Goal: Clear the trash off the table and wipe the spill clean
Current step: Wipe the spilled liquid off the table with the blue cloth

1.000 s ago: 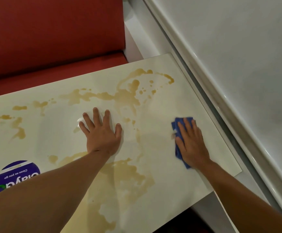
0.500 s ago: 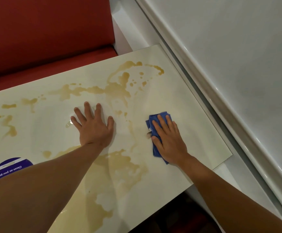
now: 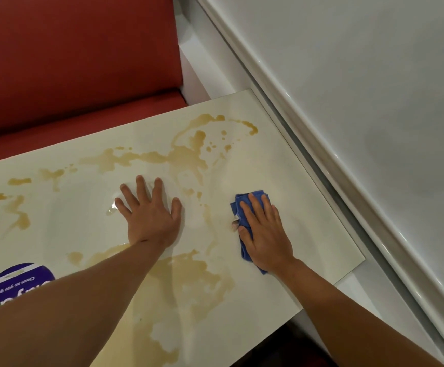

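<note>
A brown liquid spill [image 3: 189, 157] spreads in streaks and puddles over the cream table [image 3: 310, 197], with a large pool [image 3: 191, 279] near the front edge. My left hand [image 3: 149, 215] lies flat on the tabletop with fingers spread, beside a small wet patch. My right hand [image 3: 265, 234] presses a folded blue cloth [image 3: 247, 201] against the table with straight fingers, right of the spill's middle. Only faint smears show on the surface around the cloth. I see no trash on the table.
A round purple sticker [image 3: 17, 287] with printed text is on the table at the lower left. A red upholstered bench [image 3: 83, 75] runs behind the table. A white wall with a rounded ledge [image 3: 347, 165] borders the table's right side.
My right hand slid the blue cloth leftward, closer to my left hand, then stayed about there. My left hand kept its place on the table. The view shifted slightly.
</note>
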